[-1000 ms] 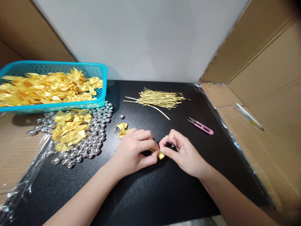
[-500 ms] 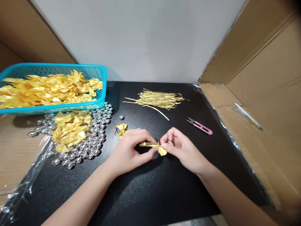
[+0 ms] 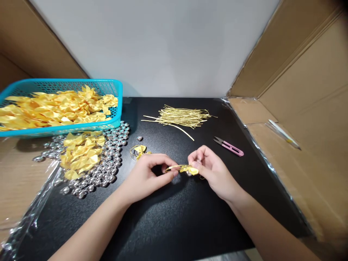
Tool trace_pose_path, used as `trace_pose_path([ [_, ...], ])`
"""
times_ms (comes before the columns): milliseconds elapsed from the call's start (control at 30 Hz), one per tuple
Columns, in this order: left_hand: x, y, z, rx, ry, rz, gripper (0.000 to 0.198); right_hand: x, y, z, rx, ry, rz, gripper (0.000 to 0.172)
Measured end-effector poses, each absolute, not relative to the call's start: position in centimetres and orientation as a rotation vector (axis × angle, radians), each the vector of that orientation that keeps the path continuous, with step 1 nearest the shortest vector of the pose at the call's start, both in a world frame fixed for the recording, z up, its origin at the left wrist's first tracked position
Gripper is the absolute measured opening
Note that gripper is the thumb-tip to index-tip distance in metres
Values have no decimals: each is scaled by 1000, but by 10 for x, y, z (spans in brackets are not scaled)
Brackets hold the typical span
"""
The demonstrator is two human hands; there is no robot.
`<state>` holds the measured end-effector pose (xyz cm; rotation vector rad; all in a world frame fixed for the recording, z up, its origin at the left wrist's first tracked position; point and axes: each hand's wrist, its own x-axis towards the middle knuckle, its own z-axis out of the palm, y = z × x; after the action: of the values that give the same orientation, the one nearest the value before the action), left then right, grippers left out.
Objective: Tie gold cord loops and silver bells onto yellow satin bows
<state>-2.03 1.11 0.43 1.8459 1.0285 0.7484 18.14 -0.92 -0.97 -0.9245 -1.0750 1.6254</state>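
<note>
Between my two hands, just above the black tabletop, is a yellow ribbon bow (image 3: 193, 170) with gold twist tie (image 3: 172, 168) running from it to the left. My left hand (image 3: 153, 174) pinches the gold tie between thumb and fingers. My right hand (image 3: 210, 168) pinches the bow at its right side, and a thin gold loop end shows below its fingers. A silvery bead, partly hidden, sits under the bow. Behind my left hand lies another yellow bow with a gold loop (image 3: 140, 150), partly covered by the knuckles.
At the left stands a turquoise basket (image 3: 119, 105) of yellow bows. Before it lie silver bells or beads (image 3: 108, 174) and a bow pile (image 3: 81, 154). Gold ties (image 3: 182, 116) lie at the back, pink thread snips (image 3: 230, 146) at the right, a white pen-like tool (image 3: 284, 134) on cardboard.
My left hand has drawn slightly left along the gold tie, and the bow has shifted a little right with my right hand. The view has tilted slightly.
</note>
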Motion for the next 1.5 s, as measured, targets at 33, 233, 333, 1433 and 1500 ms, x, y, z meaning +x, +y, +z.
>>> trace_pose_path([
  [33, -20, 11, 4, 1821, 1036, 737, 11, 181, -9, -10, -924, -1079, 1600, 35],
  [233, -22, 13, 1, 1636, 1131, 720, 13, 180, -11, -11, -880, -1042, 1538, 32],
  [333, -23, 13, 0, 1595, 1146, 725, 15, 180, -11, -11, -850, -998, 1546, 32],
  [1433, 4, -8, -2, 2452, 1229, 1039, 18, 170, -27, -17, -1027, -1800, 629, 28],
  [1500, 5, -8, -3, 2470, 1262, 1034, 19, 168, -27, -19, -1047, -1756, 670, 29],
])
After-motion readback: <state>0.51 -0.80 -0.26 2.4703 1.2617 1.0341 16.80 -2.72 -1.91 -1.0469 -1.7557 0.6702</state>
